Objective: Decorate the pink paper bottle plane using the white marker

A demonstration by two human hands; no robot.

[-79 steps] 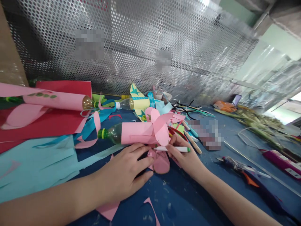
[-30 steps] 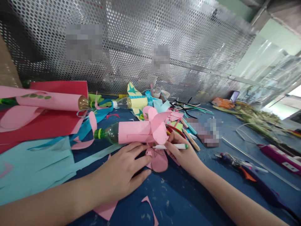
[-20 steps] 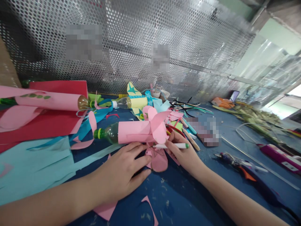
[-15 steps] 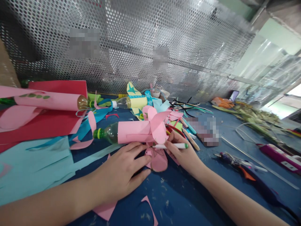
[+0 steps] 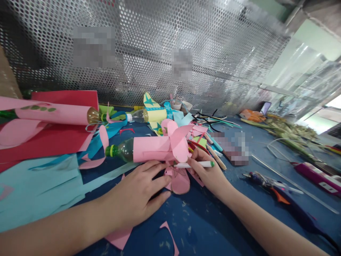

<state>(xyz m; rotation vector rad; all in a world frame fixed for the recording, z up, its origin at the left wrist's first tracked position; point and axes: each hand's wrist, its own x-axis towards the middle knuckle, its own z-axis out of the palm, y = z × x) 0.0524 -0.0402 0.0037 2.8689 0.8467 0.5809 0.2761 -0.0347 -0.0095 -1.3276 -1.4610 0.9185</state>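
Observation:
My right hand point(image 5: 206, 167) pinches a white marker point(image 5: 193, 164) with a green end, its tip pointing left over a pink paper petal point(image 5: 180, 182). Pencil-like star lines show on that petal. My left hand point(image 5: 149, 188) lies with fingers spread, its fingertips resting at the petal's left edge. Just beyond both hands a green plastic bottle point(image 5: 125, 150) lies on its side, wrapped in a pink paper sleeve point(image 5: 151, 148) with pink petal shapes point(image 5: 181, 142) at its right end. Where exactly the marker tip touches is hard to make out.
Left lie light-blue paper point(image 5: 53, 192), red card point(image 5: 66, 142) and another pink-wrapped bottle point(image 5: 58, 113). Behind is a yellow-wrapped bottle point(image 5: 157, 115) before a perforated metal panel point(image 5: 149, 49). Right are a glue gun point(image 5: 285, 201) with its cord, a purple power strip point(image 5: 317, 177) and dried leaves point(image 5: 290, 129).
The marker and my right hand have shifted very slightly to the right. My left hand and the bottle stay where they were.

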